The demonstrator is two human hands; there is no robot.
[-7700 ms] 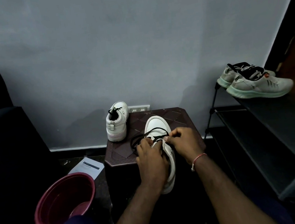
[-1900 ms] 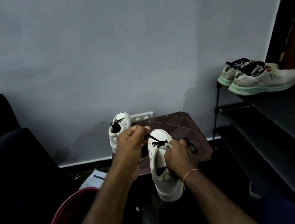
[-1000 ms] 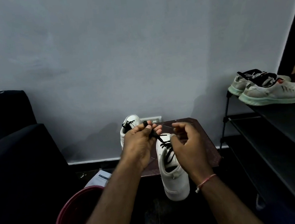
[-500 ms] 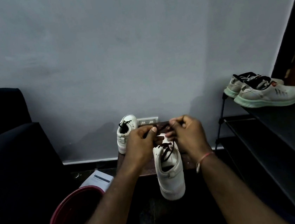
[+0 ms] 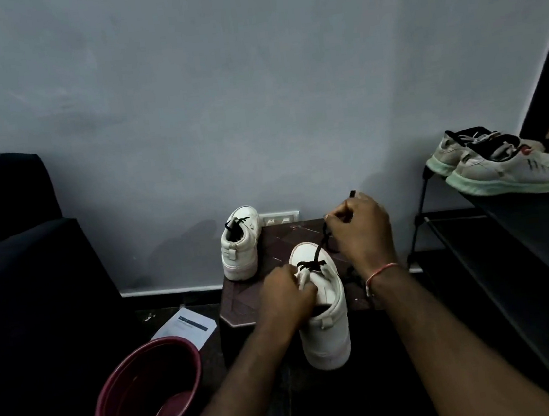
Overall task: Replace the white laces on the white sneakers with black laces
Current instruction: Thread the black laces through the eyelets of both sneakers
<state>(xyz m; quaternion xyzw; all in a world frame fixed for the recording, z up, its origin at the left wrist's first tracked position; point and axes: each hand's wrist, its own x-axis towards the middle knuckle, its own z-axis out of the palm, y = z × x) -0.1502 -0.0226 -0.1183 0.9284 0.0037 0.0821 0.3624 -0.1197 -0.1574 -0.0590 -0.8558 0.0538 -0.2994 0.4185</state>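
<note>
A white sneaker (image 5: 326, 332) stands heel towards me at the front edge of a small dark stool (image 5: 280, 244). A black lace (image 5: 319, 254) crosses its lower eyelets. My left hand (image 5: 285, 297) grips the sneaker's left collar and tongue. My right hand (image 5: 359, 229) is raised above the toe and pinches the black lace, pulling it up taut, with the lace tip sticking out above the fist. A second white sneaker (image 5: 240, 246) with a black lace stands at the stool's back left corner.
A maroon plastic tub (image 5: 140, 390) sits on the floor at lower left, with a paper sheet (image 5: 187, 325) beside it. A dark sofa (image 5: 17, 271) fills the left. At right a black shoe rack (image 5: 510, 249) carries a pair of grey-green trainers (image 5: 501, 168).
My right hand has lifted up and to the right, drawing the black lace taut. My left hand has dropped from the lace to grip the sneaker's collar.
</note>
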